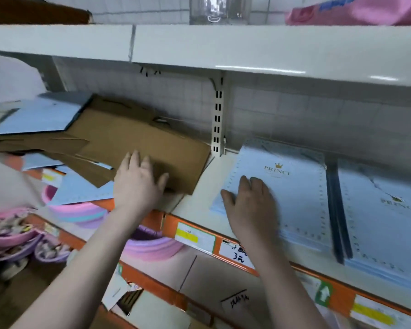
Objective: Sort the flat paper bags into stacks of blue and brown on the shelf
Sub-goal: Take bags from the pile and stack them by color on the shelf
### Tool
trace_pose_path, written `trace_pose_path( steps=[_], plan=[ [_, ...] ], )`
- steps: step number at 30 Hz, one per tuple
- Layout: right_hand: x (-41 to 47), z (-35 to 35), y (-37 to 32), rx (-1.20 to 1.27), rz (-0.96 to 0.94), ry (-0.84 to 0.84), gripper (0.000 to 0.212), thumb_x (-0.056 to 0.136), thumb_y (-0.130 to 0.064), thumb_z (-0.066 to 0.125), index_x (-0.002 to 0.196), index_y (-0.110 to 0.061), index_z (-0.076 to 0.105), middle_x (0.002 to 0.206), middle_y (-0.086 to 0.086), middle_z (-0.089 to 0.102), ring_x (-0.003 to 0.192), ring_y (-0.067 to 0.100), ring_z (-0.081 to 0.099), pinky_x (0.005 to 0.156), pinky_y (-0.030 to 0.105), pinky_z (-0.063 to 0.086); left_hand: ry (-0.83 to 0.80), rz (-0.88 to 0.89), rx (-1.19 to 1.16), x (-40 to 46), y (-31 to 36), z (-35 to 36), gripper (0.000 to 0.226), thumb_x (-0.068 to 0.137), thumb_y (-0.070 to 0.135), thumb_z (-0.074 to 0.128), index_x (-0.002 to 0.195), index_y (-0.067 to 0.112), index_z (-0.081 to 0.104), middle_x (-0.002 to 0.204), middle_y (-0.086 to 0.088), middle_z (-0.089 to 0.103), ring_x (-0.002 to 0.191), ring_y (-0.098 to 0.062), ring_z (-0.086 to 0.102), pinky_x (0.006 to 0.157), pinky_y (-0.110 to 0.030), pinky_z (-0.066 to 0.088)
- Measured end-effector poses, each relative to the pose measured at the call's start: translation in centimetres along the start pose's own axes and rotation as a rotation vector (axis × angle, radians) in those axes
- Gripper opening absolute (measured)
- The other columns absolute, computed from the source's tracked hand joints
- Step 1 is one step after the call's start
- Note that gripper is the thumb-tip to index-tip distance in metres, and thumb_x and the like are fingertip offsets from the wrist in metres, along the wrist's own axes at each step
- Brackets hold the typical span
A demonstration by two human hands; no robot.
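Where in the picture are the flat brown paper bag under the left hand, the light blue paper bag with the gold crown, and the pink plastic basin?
Flat brown paper bag (138, 138), head view, bare upper face.
Light blue paper bag (294, 186), head view, middle of face.
Pink plastic basin (78, 212), head view, front rim.

A single head-worn wide-angle camera looks forward and down, close to the white shelf (199, 184), its back panel at 12 o'clock, both forearms entering from 6 o'clock; edges bow.

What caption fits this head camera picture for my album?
Left hand rests on a brown paper bag while the right hand presses a blue bag stack on the shelf.
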State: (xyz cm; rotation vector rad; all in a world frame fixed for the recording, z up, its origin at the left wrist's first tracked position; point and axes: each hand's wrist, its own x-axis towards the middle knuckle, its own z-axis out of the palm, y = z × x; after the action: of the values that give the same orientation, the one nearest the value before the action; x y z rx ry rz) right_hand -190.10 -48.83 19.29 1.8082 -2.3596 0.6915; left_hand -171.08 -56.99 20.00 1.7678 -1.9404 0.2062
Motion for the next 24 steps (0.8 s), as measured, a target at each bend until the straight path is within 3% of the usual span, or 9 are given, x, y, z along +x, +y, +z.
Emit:
trace_pose_path(
  steps=[5, 13, 17, 21, 24],
  plan=[
    [1.4, 1.9, -5.6, 0.047, -0.044, 0.021, 0.047, 0.093, -0.041, 0.051, 0.119, -0.002, 0.056, 0.116, 0.018, 0.056, 0.112, 0.034, 0.049, 0.093, 0.039, 0.038, 0.015, -0.067, 0.024, 2.0, -5.6, -1.2, 0.064, 0.089, 0.041, 0.057, 0.135, -0.001, 0.044, 0.146, -0.025, 0.034, 0.138, -0.036, 0.025, 0.113, -0.04, 0.02],
    [4.7, 6.2, -11.5, -0.005, -0.019, -0.039, 0.048, 0.096, -0.048, 0.038, 0.123, -0.01, 0.052, 0.121, 0.011, 0.053, 0.114, 0.025, 0.047, 0.095, 0.034, 0.037, -0.062, -0.095, 0.045, 7.3, -11.7, -1.0, 0.068, 0.092, 0.048, 0.047, 0.14, 0.002, 0.036, 0.15, -0.021, 0.028, 0.141, -0.033, 0.019, 0.115, -0.038, 0.015],
    [7.1, 8.4, -12.2, -0.045, 0.029, -0.094, 0.056, 0.096, -0.052, 0.036, 0.132, -0.01, 0.044, 0.13, 0.013, 0.049, 0.122, 0.026, 0.044, 0.102, 0.038, 0.038, -0.144, -0.091, 0.051, 9.7, -12.6, -0.1, 0.074, 0.09, 0.056, 0.043, 0.141, 0.004, 0.033, 0.149, -0.022, 0.027, 0.14, -0.035, 0.019, 0.113, -0.04, 0.018],
    [9.2, 9.7, -12.1, -0.048, 0.059, -0.249, 0.066, 0.096, -0.057, 0.028, 0.148, -0.017, 0.023, 0.149, 0.014, 0.029, 0.139, 0.032, 0.025, 0.112, 0.046, 0.025, -0.215, -0.071, 0.035, 11.4, -12.6, 1.0, 0.087, 0.085, 0.066, 0.043, 0.144, 0.005, 0.027, 0.143, -0.022, 0.035, 0.131, -0.038, 0.033, 0.105, -0.043, 0.03],
    [9.4, 10.3, -11.7, -0.02, 0.05, -0.295, 0.066, 0.096, -0.058, 0.024, 0.15, -0.022, 0.018, 0.153, 0.013, 0.022, 0.141, 0.031, 0.02, 0.114, 0.046, 0.022, -0.198, -0.049, 0.077, 12.1, -12.3, 1.9, 0.091, 0.081, 0.07, 0.046, 0.143, 0.006, 0.027, 0.139, -0.019, 0.041, 0.126, -0.037, 0.039, 0.1, -0.043, 0.034]
  ],
)
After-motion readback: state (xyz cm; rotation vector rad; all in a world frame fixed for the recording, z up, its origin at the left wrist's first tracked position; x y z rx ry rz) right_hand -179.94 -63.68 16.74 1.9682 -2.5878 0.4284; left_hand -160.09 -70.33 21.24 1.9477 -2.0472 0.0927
